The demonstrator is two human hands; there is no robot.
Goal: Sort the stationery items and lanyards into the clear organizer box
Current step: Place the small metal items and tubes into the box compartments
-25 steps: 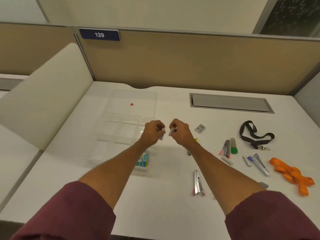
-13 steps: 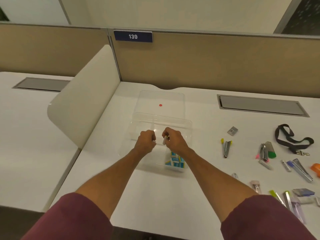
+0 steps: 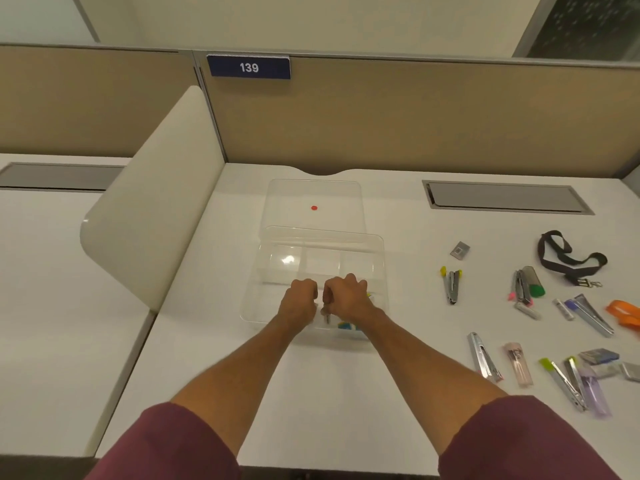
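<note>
Maroon sleeves [image 3: 166,445] at near edge; both forearms reach fwd over white desk [image 3: 311,393]; left hand [image 3: 298,303] curled into fist, contents not visible; right hand [image 3: 346,299] pinches small thin item, unclear what; both over near compartments of box [image 3: 377,258]; lid [image 3: 313,202] behind box; stationery, black lanyard [image 3: 568,258], orange lanyard [image 3: 625,311] lie apart at right.

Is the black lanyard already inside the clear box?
No, the black lanyard lies on the desk far to the right of the clear box, among the unsorted items.
</note>
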